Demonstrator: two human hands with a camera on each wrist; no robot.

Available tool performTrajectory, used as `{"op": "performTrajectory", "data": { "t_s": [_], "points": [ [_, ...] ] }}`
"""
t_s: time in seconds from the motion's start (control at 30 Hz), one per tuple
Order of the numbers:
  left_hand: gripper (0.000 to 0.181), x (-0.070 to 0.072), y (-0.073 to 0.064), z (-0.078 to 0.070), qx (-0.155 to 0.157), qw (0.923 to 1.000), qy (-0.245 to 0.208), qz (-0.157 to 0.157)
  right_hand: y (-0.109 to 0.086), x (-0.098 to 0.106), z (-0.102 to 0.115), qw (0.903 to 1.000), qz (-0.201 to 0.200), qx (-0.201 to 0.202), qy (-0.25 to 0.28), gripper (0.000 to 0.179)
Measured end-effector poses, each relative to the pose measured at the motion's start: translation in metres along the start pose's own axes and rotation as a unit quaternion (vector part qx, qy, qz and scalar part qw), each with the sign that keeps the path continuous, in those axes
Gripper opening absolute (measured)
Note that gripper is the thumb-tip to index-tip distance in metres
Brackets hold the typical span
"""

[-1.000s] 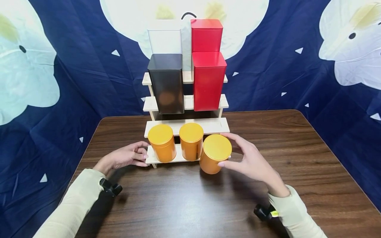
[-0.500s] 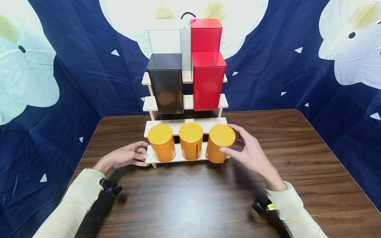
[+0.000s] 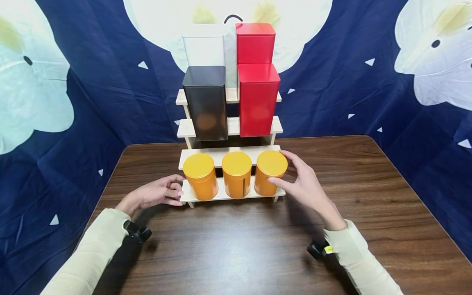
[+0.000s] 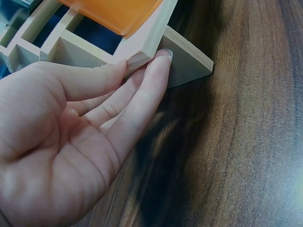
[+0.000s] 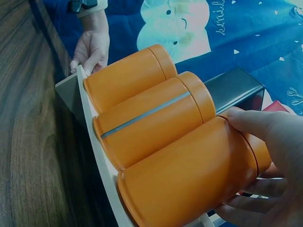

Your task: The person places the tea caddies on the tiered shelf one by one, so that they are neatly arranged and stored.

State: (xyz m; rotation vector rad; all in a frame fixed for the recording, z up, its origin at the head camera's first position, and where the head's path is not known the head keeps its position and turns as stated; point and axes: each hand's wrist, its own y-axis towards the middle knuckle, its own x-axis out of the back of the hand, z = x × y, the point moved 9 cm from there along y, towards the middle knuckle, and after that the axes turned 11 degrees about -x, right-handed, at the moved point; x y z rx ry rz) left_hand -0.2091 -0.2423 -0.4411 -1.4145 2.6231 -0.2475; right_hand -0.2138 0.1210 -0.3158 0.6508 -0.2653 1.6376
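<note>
Three round orange canisters stand in a row on the lowest step of a pale wooden tiered rack (image 3: 230, 155). My right hand (image 3: 306, 186) grips the right canister (image 3: 271, 172) near its lid, thumb in front and fingers behind. In the right wrist view that canister (image 5: 184, 175) has its base on the step. Beside it are the middle canister (image 3: 236, 174) and the left canister (image 3: 200, 176). At the step's left end my left hand (image 3: 158, 191) pinches the board; the left wrist view shows the thumb above the corner and fingers (image 4: 137, 101) below it.
Higher on the rack stand a black square tin (image 3: 206, 104), a front red tin (image 3: 258, 102), a back red tin (image 3: 255, 45) and a white tin (image 3: 204, 51). The rack is on a dark wooden table (image 3: 206, 254), with a blue patterned cloth (image 3: 110, 94) behind.
My right hand has moved the right canister from in front of the rack up and back onto the lowest step, then slightly left into line. The left hand has stayed put.
</note>
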Motion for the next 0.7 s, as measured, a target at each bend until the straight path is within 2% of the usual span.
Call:
{"op": "performTrajectory", "data": {
  "t_s": [0.7],
  "points": [
    [0.042,-0.0007,-0.0003,-0.0009,0.0,1.0,0.0,0.0,0.0038,-0.0089,-0.0051,0.9997,0.008,-0.02,0.011,0.08]
  ]
}}
